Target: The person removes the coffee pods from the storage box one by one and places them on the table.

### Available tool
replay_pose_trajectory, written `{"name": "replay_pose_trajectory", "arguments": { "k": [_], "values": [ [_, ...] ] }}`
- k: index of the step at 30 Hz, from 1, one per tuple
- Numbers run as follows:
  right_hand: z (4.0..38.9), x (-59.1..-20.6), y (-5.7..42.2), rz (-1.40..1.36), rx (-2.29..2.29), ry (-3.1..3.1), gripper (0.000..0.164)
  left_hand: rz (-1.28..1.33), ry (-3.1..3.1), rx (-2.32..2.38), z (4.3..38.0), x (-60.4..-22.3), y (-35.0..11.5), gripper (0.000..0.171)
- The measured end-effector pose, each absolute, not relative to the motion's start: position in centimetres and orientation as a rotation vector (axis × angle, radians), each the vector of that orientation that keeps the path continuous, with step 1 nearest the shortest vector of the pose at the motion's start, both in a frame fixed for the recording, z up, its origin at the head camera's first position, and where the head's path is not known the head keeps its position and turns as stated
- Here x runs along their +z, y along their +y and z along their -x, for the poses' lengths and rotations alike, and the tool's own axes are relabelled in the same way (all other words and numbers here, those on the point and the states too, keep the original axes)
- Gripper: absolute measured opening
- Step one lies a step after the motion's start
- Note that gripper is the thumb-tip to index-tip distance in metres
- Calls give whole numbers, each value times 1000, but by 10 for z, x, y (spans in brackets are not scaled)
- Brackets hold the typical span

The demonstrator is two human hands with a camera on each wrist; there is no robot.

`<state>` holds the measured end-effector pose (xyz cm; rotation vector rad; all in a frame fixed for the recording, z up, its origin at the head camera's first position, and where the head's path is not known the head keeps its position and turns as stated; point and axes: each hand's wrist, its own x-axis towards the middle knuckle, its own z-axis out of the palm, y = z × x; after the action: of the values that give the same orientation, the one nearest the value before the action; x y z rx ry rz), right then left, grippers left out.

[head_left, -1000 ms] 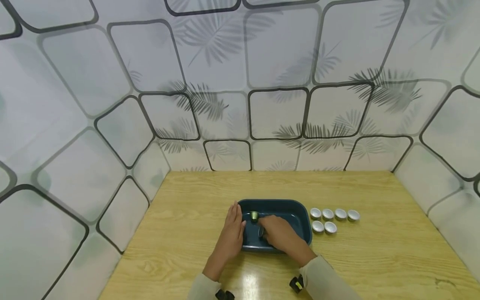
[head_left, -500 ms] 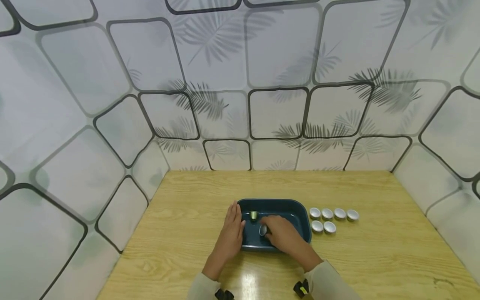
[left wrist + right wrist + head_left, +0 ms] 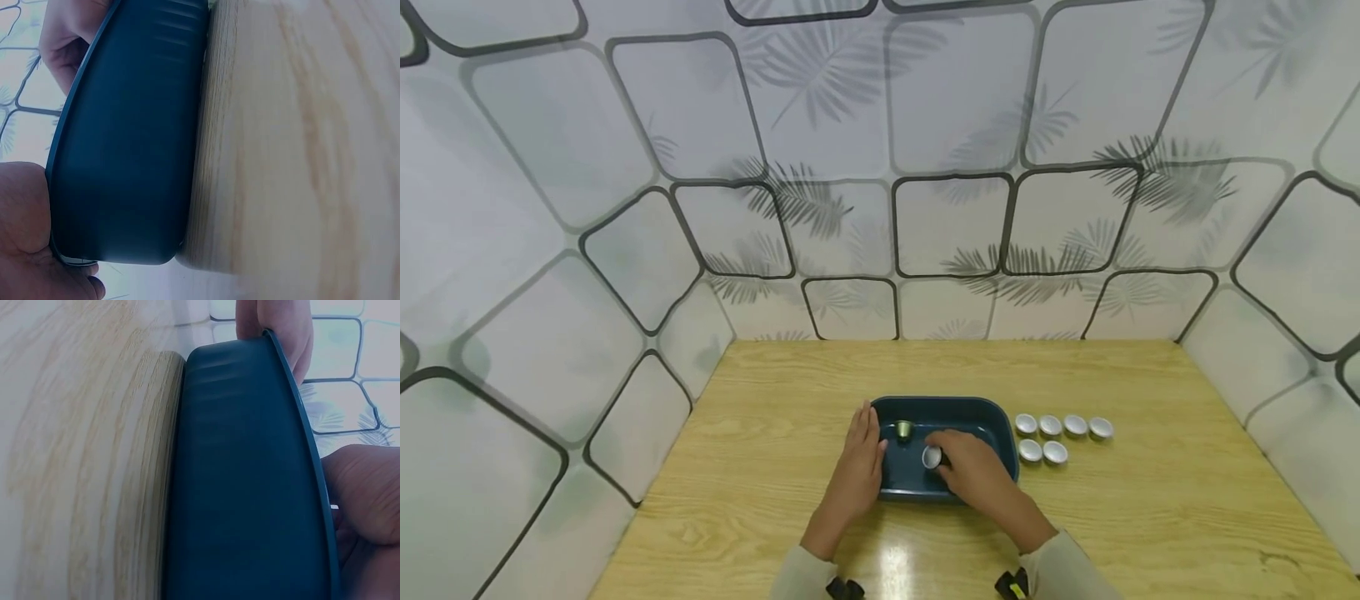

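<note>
A dark blue rectangular tray (image 3: pixel 917 493) stands on the wooden table. At its left wall is my left hand (image 3: pixel 848 477), with straight fingers outside and the thumb inside over the rim. Over the tray's middle, my right hand (image 3: pixel 976 472) pinches a small dark coffee capsule (image 3: pixel 932 457), its pale round face turned toward the head camera. A green-gold capsule (image 3: pixel 903 430) sits near the tray's back left, apart from both hands. The left wrist view shows the tray's outer wall (image 3: pixel 131 137) and part of the left hand; the right wrist view hides the held capsule.
To the right of the tray, several small capsules with pale round tops (image 3: pixel 1050 426) stand in two rows on the table (image 3: pixel 760 417). A patterned wall (image 3: pixel 955 225) rises behind the table and along both sides.
My right hand has drawn slightly back to the right, and the held capsule has turned so its pale round face shows more. The left hand keeps its place on the tray.
</note>
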<state>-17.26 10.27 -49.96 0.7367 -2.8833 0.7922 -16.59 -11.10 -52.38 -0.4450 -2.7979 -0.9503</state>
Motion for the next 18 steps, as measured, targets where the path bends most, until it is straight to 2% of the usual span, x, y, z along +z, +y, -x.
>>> {"name": "replay_pose_trajectory", "arguments": {
  "k": [18],
  "values": [
    [167, -489, 118, -605, 840, -2819, 41, 445, -2808, -938, 167, -524, -110, 55]
  ]
}}
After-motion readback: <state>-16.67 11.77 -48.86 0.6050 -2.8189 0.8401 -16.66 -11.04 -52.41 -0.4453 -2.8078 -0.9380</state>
